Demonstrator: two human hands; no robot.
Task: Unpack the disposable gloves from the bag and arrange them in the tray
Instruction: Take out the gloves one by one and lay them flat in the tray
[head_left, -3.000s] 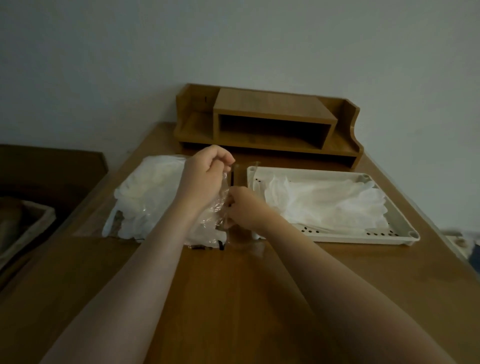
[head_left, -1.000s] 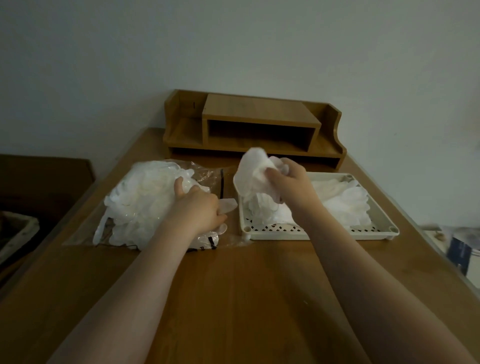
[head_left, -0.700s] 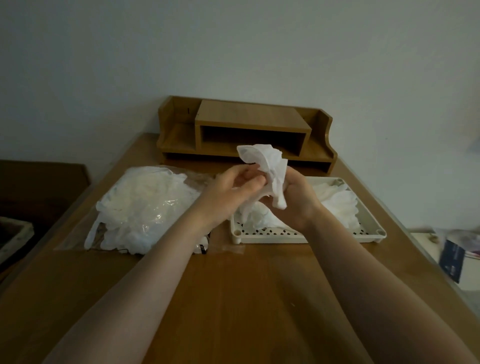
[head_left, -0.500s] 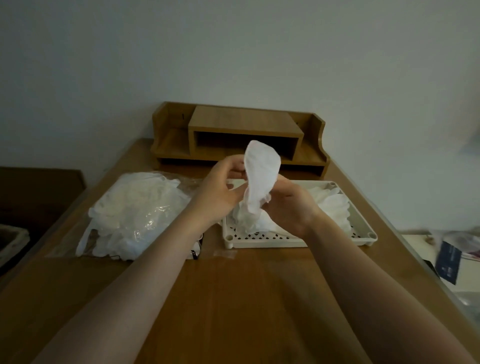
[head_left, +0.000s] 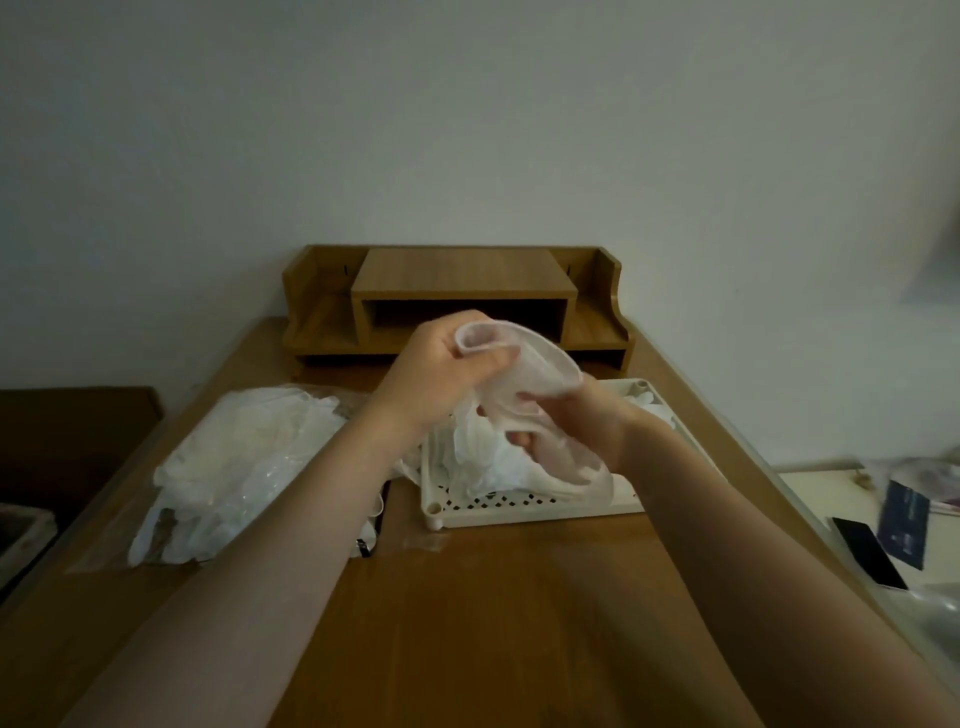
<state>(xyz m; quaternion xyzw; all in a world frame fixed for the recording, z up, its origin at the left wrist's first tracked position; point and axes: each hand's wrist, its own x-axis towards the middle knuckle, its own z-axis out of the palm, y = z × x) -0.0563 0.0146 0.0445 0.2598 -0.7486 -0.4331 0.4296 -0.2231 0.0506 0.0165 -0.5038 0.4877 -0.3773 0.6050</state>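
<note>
A thin white glove is stretched between both hands above the tray. My left hand pinches its cuff at the top. My right hand grips its lower part, fingers showing through the film. The white perforated tray sits on the table right of centre and holds a heap of gloves. The clear plastic bag, full of white gloves, lies on the table to the left.
A wooden desk organiser stands at the back against the wall. The wooden table spreads in front of me. On a lower surface at the right lie a dark phone and a dark card.
My right hand lifted a glove from beside the bag over the tray. My left hand left the bag and joined it, and both now pull the glove apart. The view shifted right.
</note>
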